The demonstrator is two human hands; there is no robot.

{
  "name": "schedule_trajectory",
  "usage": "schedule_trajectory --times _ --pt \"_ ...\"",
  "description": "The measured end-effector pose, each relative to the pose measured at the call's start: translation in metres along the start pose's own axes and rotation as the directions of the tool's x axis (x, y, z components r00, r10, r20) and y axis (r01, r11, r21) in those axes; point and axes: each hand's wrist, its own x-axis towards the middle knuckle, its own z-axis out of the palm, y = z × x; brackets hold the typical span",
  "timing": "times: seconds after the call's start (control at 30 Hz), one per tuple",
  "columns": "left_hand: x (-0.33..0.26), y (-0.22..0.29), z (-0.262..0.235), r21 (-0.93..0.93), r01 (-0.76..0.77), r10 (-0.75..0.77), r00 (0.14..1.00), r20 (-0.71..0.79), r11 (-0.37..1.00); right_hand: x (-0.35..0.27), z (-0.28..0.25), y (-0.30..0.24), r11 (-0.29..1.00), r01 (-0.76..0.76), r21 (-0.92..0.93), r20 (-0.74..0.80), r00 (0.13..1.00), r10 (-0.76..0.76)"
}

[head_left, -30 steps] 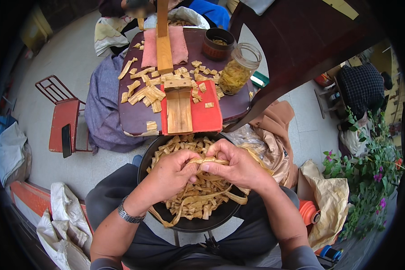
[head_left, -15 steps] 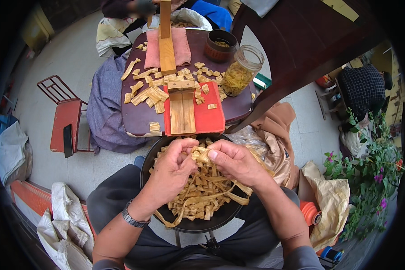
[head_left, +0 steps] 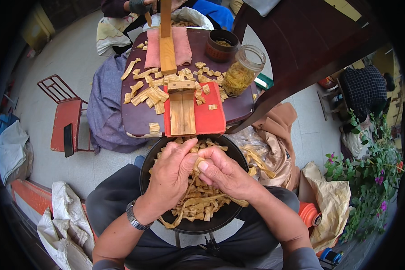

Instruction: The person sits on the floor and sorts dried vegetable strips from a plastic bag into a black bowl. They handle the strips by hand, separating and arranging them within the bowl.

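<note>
In front of me, my left hand and my right hand meet over a wide black pan. Both are closed, thumbs and fingertips pinching a tan dried strip between them. Fingers cover most of the held strip, so its full shape is hidden. Cut tan pieces fill the pan below, with longer strips lying across them. Just beyond the pan, a wooden block with a slot rests on a red cloth at the near table edge.
The dark table carries scattered tan pieces, an upright wooden post, a glass jar of yellowish strips and a brown pot. A red chair stands left. Across the table is another person's gloved hand.
My hands have drawn closer together and turned inward, closing more tightly around the strip. Across the table, the other person's gloved hand has shifted.
</note>
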Motion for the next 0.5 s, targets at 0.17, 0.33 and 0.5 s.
schedule_trajectory --times 0.17,0.33,0.5 --pt "0.002 -0.006 -0.006 0.104 -0.053 0.062 0.995 -0.081 0.993 -0.003 -0.006 -0.006 0.988 0.001 -0.154 -0.033 0.999 -0.006" --pt "0.003 -0.006 -0.018 0.122 0.033 -0.023 0.996 -0.086 0.992 -0.009 -0.014 -0.021 0.954 -0.019 -0.300 -0.110 0.994 -0.015" --pt "0.008 -0.019 -0.049 0.073 0.139 -0.131 0.986 -0.105 0.988 -0.015 -0.034 -0.028 0.984 -0.019 -0.180 -0.220 0.975 -0.021"
